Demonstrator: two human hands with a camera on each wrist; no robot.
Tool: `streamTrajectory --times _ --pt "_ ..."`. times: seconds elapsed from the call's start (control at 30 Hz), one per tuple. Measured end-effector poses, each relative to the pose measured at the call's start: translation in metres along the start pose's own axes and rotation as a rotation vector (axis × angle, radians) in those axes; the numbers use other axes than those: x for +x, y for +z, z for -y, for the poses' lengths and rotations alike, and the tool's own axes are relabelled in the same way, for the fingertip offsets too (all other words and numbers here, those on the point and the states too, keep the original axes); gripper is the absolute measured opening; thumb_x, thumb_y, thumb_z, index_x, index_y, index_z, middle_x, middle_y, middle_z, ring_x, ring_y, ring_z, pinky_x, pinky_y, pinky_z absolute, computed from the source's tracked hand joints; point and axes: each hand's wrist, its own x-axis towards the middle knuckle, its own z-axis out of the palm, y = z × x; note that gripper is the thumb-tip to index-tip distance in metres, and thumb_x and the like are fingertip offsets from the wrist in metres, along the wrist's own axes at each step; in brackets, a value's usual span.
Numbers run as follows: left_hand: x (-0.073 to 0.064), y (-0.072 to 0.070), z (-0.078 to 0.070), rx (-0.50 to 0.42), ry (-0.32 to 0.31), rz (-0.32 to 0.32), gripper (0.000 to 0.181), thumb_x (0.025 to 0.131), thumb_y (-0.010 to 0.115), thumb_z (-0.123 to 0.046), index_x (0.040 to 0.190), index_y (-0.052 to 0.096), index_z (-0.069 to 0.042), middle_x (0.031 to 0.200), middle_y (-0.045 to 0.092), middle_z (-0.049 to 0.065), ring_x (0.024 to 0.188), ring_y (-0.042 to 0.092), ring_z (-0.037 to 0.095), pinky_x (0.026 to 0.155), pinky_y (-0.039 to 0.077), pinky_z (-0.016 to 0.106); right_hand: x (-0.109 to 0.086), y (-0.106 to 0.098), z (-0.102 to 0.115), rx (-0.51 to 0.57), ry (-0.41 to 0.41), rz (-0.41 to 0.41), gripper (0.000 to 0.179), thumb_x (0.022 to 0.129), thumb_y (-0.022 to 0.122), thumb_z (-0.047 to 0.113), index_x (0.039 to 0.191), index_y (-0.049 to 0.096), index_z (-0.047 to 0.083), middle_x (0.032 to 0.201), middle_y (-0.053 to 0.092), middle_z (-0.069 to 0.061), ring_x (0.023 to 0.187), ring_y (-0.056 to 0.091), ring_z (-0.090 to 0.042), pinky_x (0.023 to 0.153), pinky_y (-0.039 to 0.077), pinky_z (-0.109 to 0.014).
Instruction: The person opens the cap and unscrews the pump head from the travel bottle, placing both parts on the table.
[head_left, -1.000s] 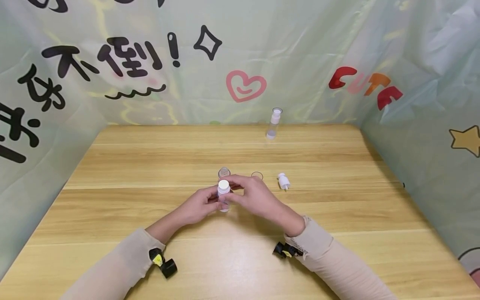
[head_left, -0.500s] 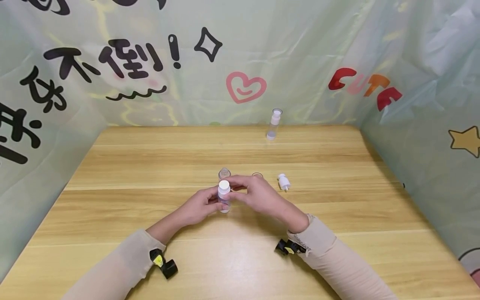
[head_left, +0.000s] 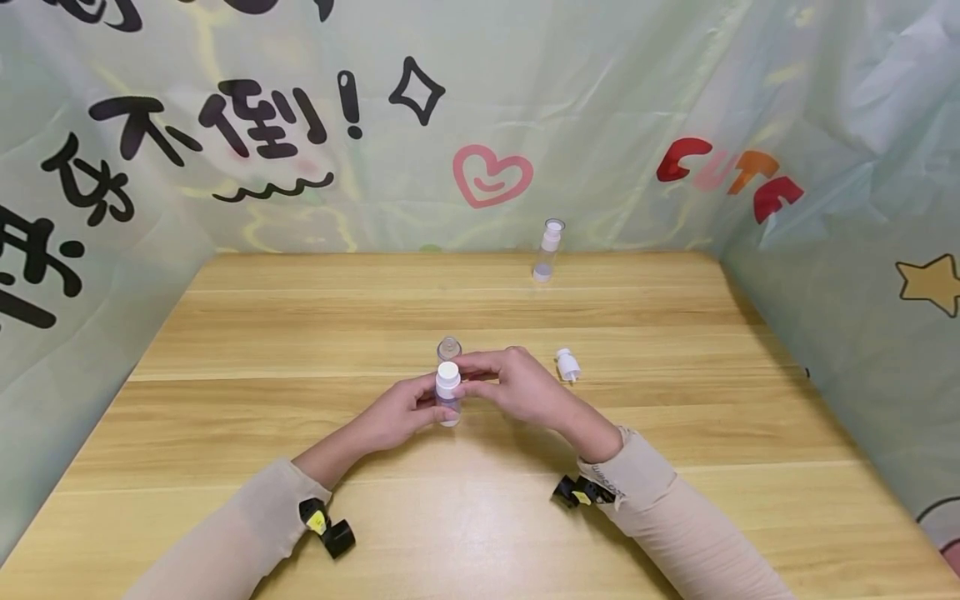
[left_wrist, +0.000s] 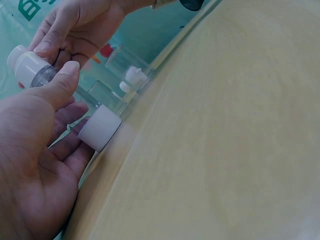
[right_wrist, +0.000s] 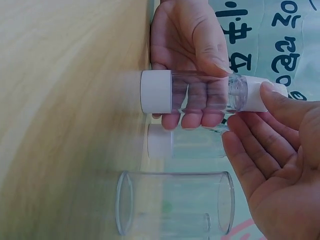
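A small clear bottle (right_wrist: 200, 92) with a white base stands upright on the table, its top fitted with a white cap (head_left: 447, 377). My left hand (head_left: 401, 411) holds the bottle's body between thumb and fingers. From the other side, my right hand (head_left: 521, 387) pinches the white cap with thumb and fingers. Just behind stands a second clear bottle (head_left: 449, 347), partly covered by the first; its white base shows in the right wrist view. A wide clear cylindrical cover (right_wrist: 175, 200) stands beside these bottles, hidden behind my right hand in the head view.
Right of my right hand, a white pump top (head_left: 568, 365) lies on the wooden table (head_left: 300, 308). Near the back edge stands a taller assembled bottle (head_left: 547, 250) with a clear cover. A printed cloth (head_left: 600, 108) closes off the back and sides.
My right hand and wrist have shifted slightly at the cap, and the clear cover's rim is now out of sight behind them. My left hand and the bottle stay in place.
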Motion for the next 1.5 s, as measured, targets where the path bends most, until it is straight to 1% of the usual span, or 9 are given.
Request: streamTrajectory --times 0.17,0.23,0.33,0.4,0.53,0.67,0.93,1.37,1.5 --pt "0.0 0.0 0.0 0.01 0.002 -0.003 0.044 0.093 0.068 -0.026 0.131 0.057 -0.006 0.128 0.062 0.01 0.112 0.061 0.02 0.093 0.052 0.03 -0.001 0.001 0.001 0.003 -0.004 0.004 0.048 0.088 0.075 0.021 0.132 0.062 0.007 0.123 0.067 -0.004 0.103 0.065 -0.011 0.092 0.053 -0.033" --pt "0.0 0.0 0.0 0.019 0.001 -0.008 0.04 0.093 0.068 -0.026 0.127 0.06 -0.006 0.125 0.063 0.008 0.109 0.062 0.019 0.092 0.052 0.03 -0.001 0.002 0.003 -0.041 -0.007 -0.015 0.053 0.086 0.077 0.026 0.134 0.06 0.01 0.125 0.066 -0.002 0.104 0.065 -0.01 0.099 0.047 -0.034" --pt "0.001 0.0 0.0 0.035 0.002 -0.017 0.04 0.093 0.069 -0.028 0.126 0.061 -0.007 0.126 0.063 0.007 0.111 0.061 0.019 0.093 0.052 0.03 -0.002 0.007 0.006 -0.09 -0.008 -0.05 0.057 0.083 0.078 0.03 0.134 0.06 0.011 0.124 0.066 0.0 0.105 0.065 -0.009 0.1 0.042 -0.038" --pt "0.001 0.001 0.001 0.039 0.004 -0.019 0.042 0.093 0.068 -0.028 0.128 0.06 -0.007 0.127 0.063 0.007 0.114 0.06 0.019 0.095 0.051 0.03 -0.002 0.01 0.007 -0.101 -0.012 -0.067 0.056 0.082 0.079 0.03 0.133 0.061 0.011 0.122 0.067 0.0 0.103 0.065 -0.009 0.099 0.043 -0.038" --pt "0.001 0.001 0.001 0.038 0.013 -0.016 0.043 0.095 0.066 -0.025 0.131 0.058 -0.003 0.13 0.061 0.011 0.118 0.059 0.023 0.098 0.049 0.031 -0.002 0.017 0.009 -0.054 -0.031 -0.081 0.049 0.083 0.079 0.022 0.128 0.063 0.009 0.114 0.069 -0.001 0.099 0.065 -0.012 0.089 0.055 -0.037" --pt "0.001 0.001 0.0 0.043 0.012 -0.015 0.041 0.096 0.064 -0.023 0.131 0.058 -0.002 0.13 0.062 0.012 0.118 0.059 0.024 0.097 0.05 0.032 -0.001 0.021 0.008 -0.061 -0.052 -0.109 0.046 0.083 0.079 0.019 0.125 0.064 0.008 0.109 0.07 -0.001 0.095 0.065 -0.011 0.086 0.056 -0.038" --pt "0.0 0.0 0.0 0.034 0.007 -0.009 0.043 0.095 0.067 -0.023 0.133 0.058 -0.006 0.131 0.061 0.008 0.116 0.06 0.02 0.095 0.051 0.029 -0.002 0.022 0.007 -0.08 -0.021 -0.15 0.043 0.084 0.079 0.022 0.123 0.066 0.009 0.107 0.072 0.0 0.092 0.066 -0.01 0.081 0.057 -0.038" --pt "0.001 0.0 0.0 0.029 0.01 -0.011 0.04 0.093 0.069 -0.025 0.127 0.061 -0.008 0.126 0.063 0.007 0.108 0.062 0.017 0.092 0.052 0.029 -0.002 0.01 0.005 -0.009 0.022 -0.062 0.045 0.087 0.076 0.02 0.128 0.063 0.008 0.114 0.07 -0.002 0.102 0.065 -0.01 0.089 0.054 -0.031" --pt "0.001 0.0 0.0 0.034 0.005 -0.012 0.042 0.092 0.069 -0.026 0.128 0.06 -0.008 0.127 0.063 0.008 0.108 0.063 0.017 0.092 0.052 0.029 -0.002 0.007 0.005 -0.012 0.022 -0.037 0.041 0.088 0.075 0.019 0.127 0.064 0.009 0.115 0.07 -0.003 0.104 0.065 -0.011 0.089 0.055 -0.034"
